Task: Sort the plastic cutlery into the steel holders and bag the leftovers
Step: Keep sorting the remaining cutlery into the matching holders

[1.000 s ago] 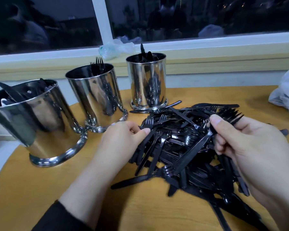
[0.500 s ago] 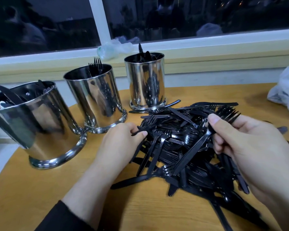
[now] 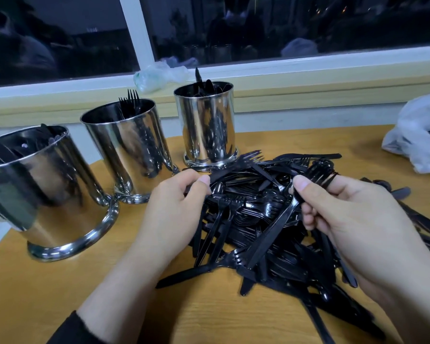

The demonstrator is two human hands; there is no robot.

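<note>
Since a moment ago, my left hand (image 3: pixel 176 207) has lifted a fork (image 3: pixel 236 165) from the cutlery pile (image 3: pixel 258 224), pinching its handle. Right hand (image 3: pixel 353 219) grips a bunch of forks (image 3: pixel 318 173), handles hidden in my palm. Behind the pile, three steel holders (image 3: pixel 206 125); contents murky. Wooden table (image 3: pixel 209 316), dark window (image 3: pixel 283 26), plastic bag (image 3: pixel 417 135) cut off.
</note>
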